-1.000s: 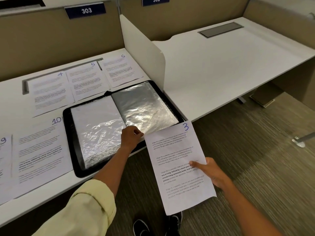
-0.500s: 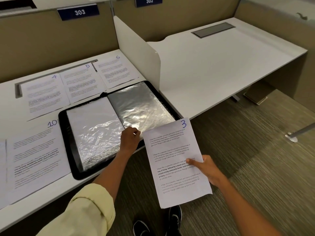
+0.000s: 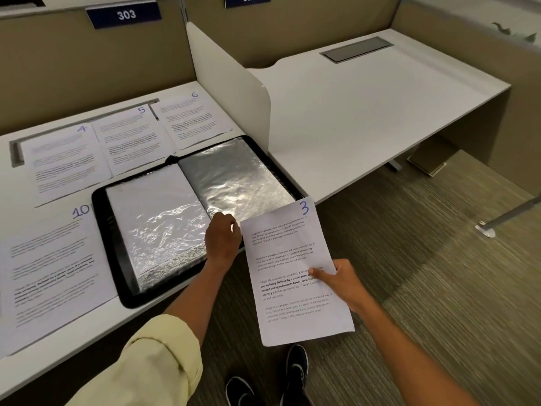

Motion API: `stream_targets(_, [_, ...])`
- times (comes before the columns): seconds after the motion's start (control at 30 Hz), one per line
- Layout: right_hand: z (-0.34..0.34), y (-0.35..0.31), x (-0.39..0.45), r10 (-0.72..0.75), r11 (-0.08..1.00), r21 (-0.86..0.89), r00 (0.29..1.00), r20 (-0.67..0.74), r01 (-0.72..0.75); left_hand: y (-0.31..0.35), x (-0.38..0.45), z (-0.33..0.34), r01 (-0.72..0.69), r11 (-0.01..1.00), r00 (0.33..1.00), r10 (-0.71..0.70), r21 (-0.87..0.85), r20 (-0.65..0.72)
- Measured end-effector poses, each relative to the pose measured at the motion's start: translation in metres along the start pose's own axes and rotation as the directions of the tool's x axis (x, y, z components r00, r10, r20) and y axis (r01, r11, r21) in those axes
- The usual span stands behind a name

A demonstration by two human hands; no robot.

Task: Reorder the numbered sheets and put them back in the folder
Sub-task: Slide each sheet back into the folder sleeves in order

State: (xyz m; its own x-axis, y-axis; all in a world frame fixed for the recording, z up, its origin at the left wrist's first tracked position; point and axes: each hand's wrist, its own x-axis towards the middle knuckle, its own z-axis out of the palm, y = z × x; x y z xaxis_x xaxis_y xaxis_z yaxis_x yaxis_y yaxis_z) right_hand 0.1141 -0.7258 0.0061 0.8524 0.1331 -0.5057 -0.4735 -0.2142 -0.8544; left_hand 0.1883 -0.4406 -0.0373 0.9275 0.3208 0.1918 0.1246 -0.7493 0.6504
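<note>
The left hand is still pinching the clear plastic sleeve of the open black folder; the right hand is gripping white sheet 3, now nearer that sleeve's opening, probably ready for insertion.

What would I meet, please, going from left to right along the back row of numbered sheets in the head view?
Sheet 4 → sheet 5 → sheet 6 → white divider panel.

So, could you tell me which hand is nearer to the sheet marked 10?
Left. The left hand rests on the open folder, which lies right beside the sheet marked 10. The right hand holds sheet 3 off the desk, farther away.
</note>
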Motion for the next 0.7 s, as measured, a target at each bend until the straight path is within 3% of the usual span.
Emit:
stream_targets(0.13, [0.002, -0.001, -0.004, -0.011, 0.999, -0.031, 1.000, -0.023, 0.010, 0.002, -0.003, -0.003, -0.015, 1.000, 0.999, 0.014, -0.025, -0.037])
stream_targets(0.7, [0.024, -0.029, 0.000, 0.081, 0.985, -0.167, 0.982, 0.168, -0.052, -0.006, 0.005, 0.002, -0.104, 0.995, 0.981, 0.104, -0.009, 0.165])
